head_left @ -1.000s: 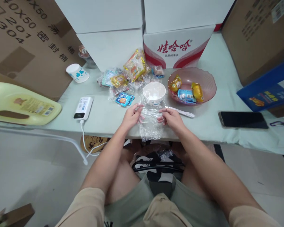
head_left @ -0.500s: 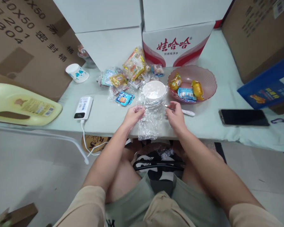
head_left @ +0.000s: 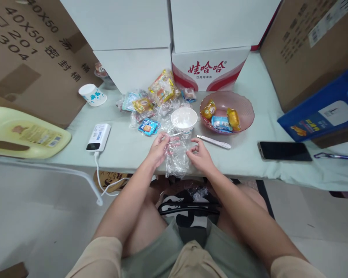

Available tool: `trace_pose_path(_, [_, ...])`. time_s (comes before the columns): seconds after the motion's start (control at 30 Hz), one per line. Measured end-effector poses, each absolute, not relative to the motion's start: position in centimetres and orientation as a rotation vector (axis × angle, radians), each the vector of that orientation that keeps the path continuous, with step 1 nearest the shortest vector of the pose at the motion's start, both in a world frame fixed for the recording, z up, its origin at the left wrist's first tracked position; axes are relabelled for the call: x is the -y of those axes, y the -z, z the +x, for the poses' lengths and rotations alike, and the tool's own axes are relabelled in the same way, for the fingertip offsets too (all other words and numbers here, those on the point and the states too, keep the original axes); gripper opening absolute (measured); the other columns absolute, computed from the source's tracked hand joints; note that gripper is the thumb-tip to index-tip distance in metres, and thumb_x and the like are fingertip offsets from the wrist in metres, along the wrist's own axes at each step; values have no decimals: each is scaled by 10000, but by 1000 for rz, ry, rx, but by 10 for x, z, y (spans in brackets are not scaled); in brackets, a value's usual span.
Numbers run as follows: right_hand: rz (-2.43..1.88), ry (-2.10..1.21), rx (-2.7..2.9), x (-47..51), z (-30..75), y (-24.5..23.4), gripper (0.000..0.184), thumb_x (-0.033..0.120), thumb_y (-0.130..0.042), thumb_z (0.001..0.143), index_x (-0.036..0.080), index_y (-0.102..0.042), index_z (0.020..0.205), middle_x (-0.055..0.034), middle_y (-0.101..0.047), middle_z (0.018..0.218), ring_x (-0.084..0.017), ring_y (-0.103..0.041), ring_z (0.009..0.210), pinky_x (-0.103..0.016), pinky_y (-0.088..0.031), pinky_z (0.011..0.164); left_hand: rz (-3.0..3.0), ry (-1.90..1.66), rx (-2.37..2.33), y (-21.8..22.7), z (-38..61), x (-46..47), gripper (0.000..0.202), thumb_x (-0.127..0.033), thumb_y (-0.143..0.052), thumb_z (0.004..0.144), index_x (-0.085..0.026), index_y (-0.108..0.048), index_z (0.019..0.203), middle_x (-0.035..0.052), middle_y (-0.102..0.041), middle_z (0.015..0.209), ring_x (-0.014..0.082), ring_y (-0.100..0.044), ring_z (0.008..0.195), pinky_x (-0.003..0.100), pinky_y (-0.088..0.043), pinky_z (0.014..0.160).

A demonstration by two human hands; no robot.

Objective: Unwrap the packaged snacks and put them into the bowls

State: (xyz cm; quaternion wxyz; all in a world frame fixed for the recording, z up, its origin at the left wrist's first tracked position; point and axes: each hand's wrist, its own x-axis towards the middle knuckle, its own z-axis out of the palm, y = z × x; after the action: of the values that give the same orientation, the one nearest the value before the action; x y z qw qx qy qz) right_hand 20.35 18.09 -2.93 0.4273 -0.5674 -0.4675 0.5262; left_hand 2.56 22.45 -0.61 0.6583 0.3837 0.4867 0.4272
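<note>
A clear plastic bag (head_left: 176, 164) lies crumpled at the table's front edge, between my two hands. My left hand (head_left: 159, 150) is closed, thumb and fingers pinching the left side of the bag. On the other side, my right hand (head_left: 200, 156) has its fingers apart and slightly curled, close to the bag's right edge, with nothing held. A white paper cup (head_left: 184, 119) stands upright just beyond the bag, with plastic film around its base. The utility knife (head_left: 216, 142) with a white handle rests on the table beyond my right hand.
A pink bowl (head_left: 246, 112) holds several wrapped snacks. More packets (head_left: 162, 90) are piled left of it. A power bank (head_left: 99, 137), a tipped paper cup (head_left: 93, 95) and a yellow jug (head_left: 26, 133) are at left; a phone (head_left: 284, 151) and pen (head_left: 333, 156) at right. Cartons (head_left: 210, 69) stand behind.
My right hand has left the knife, which now lies on the table, and has moved toward the bag. My left hand has taken a pinch of the plastic. The view has shifted slightly.
</note>
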Motion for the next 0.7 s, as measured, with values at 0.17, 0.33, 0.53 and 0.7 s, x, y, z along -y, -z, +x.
trace_pose_path(0.17, [-1341,-1371,1110,-177,207,23,483,522,-639,752,255,-446,1105,51,-672,802,-96,-520,452,-269,-436,519,907,-986,-1096,8,30,-224,503,-598,-724,757,-261,-450,1010,52,-726,1074,202,-727,829,171,-357,436])
trace_pose_path(0.33, [-1271,-1382,1080,-180,210,22,514,466,-713,694,250,-475,1095,62,-615,713,-114,-515,566,-253,-402,557,942,-992,-1099,12,32,-226,531,-575,-758,736,-250,-445,1015,56,-741,1017,213,-736,807,197,-408,478])
trace_pose_path(0.53, [-1313,-1316,950,-183,211,27,387,344,-625,659,255,-461,998,96,-499,692,-107,-551,550,-249,-422,546,963,-970,-1103,13,30,-232,496,-515,-780,713,-238,-425,921,31,-743,879,201,-720,693,201,-386,448])
trace_pose_path(0.7, [-1443,-1332,1050,-182,215,33,411,347,-666,635,242,-494,993,55,-530,777,-120,-552,590,-250,-414,519,927,-937,-1113,7,30,-229,395,-473,-714,771,-218,-416,819,37,-740,834,192,-712,671,201,-375,441])
